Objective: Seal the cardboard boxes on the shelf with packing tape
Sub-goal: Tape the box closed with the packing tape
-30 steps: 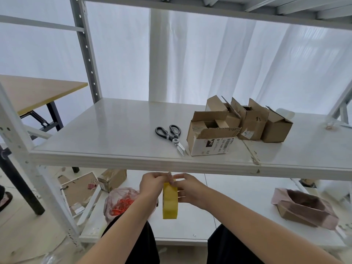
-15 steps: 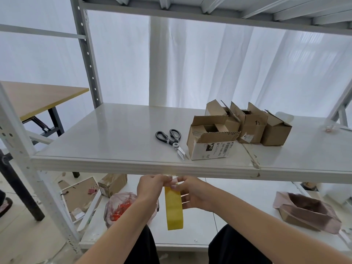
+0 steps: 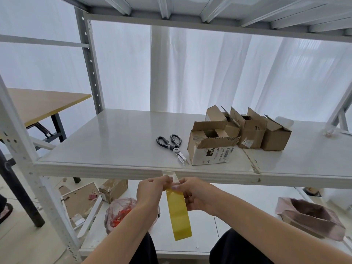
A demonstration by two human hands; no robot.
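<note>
A yellow roll of packing tape point(image 3: 179, 214) hangs edge-on below the front edge of the white shelf point(image 3: 114, 145). My right hand point(image 3: 194, 195) grips the roll from the right. My left hand point(image 3: 152, 189) pinches the loose clear tape end at the roll's top, just under the shelf lip. On the shelf to the right stand several small cardboard boxes with open flaps: the nearest box point(image 3: 209, 149) carries a white label, and a second box point(image 3: 249, 132) and third box point(image 3: 276, 136) sit behind it.
Black-handled scissors point(image 3: 171, 145) lie on the shelf left of the boxes. The lower shelf holds a plastic bag of orange bits point(image 3: 122, 212), a small box point(image 3: 114, 189) and a brown folded carton point(image 3: 312, 216). A wooden table point(image 3: 38, 103) stands at the left.
Both hands have risen slightly toward the shelf edge, and the left hand has pulled a short piece of tape free from the roll. The roll now hangs lower and more tilted.
</note>
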